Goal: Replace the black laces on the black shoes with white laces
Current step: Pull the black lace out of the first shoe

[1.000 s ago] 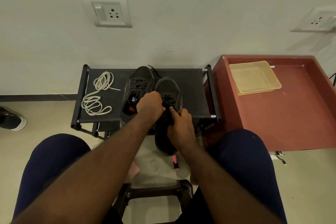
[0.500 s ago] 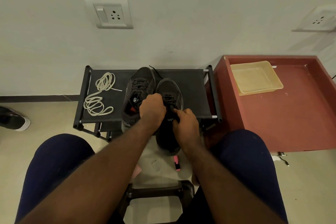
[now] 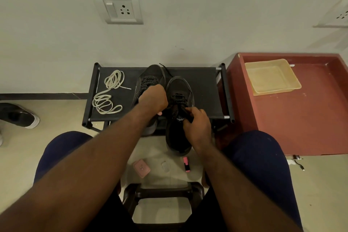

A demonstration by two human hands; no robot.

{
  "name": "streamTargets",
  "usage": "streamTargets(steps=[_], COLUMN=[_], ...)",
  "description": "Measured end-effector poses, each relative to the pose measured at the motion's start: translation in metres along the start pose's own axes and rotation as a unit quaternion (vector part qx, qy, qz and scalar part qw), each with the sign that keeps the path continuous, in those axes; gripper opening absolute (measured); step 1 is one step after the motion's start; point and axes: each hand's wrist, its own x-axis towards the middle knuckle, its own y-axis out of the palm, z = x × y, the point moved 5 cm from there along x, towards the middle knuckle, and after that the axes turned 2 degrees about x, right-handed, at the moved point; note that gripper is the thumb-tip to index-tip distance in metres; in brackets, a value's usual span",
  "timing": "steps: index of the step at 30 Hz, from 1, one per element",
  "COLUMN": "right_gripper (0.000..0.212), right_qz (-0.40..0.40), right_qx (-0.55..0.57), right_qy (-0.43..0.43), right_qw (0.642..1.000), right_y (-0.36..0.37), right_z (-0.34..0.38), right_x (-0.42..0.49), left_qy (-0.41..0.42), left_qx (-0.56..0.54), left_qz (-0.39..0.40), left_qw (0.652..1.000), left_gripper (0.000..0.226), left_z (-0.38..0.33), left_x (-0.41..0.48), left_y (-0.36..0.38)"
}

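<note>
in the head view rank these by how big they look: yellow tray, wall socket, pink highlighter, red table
1. red table
2. yellow tray
3. wall socket
4. pink highlighter
The gaps are clear, though the socket sits farther away, so its true size is less sure.

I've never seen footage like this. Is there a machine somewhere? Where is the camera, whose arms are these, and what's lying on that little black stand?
There is no machine here. A person works with bare hands, and one wide-angle camera worn on the head looks forward and down, so the arms reach in from below. A small black rack against the wall carries a farther shoe and a nearer shoe that juts over its front edge. The right hand pinches the nearer shoe's black lace by the tongue. The left hand is curled over the farther shoe, and what it holds is hidden. The white laces lie coiled on the rack, untouched. Beside the rack stands a red table with a yellow tray.
</note>
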Motion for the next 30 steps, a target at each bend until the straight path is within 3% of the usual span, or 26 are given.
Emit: streamTargets(steps=[2,4,16,22,27,30], right_gripper=[0.037,0.036,0.033,0.038,0.028,0.034], right_qz=[0.002,0.005,0.023,0.032,0.044,0.039], right_qx=[-0.004,-0.010,-0.055,-0.079,-0.112,-0.104], right_qy=[0.000,0.003,-0.022,-0.033,-0.052,-0.057], right_qw=[1.000,1.000,0.998,0.996,0.991,0.992], right_y=[0.001,0.002,0.005,0.006,0.005,0.003], right_z=[0.000,0.000,0.000,0.001,0.001,-0.002], right_x=[0.000,0.000,-0.002,-0.003,0.000,0.001], left_qy=[-0.011,0.028,0.131,0.172,0.217,0.211], left_qx=[0.055,0.068,0.163,0.066,0.023,0.001], left_qz=[-0.065,-0.100,-0.038,0.002,-0.017,-0.026], left_qw=[0.996,0.992,0.977,0.983,0.976,0.977], left_gripper=[0.012,0.021,0.023,0.017,0.014,0.012], left_z=[-0.004,-0.015,-0.041,-0.036,-0.046,-0.038], left_x=[-0.004,-0.008,-0.003,0.005,0.007,0.012], left_y=[-0.009,-0.010,0.012,0.005,0.001,0.003])
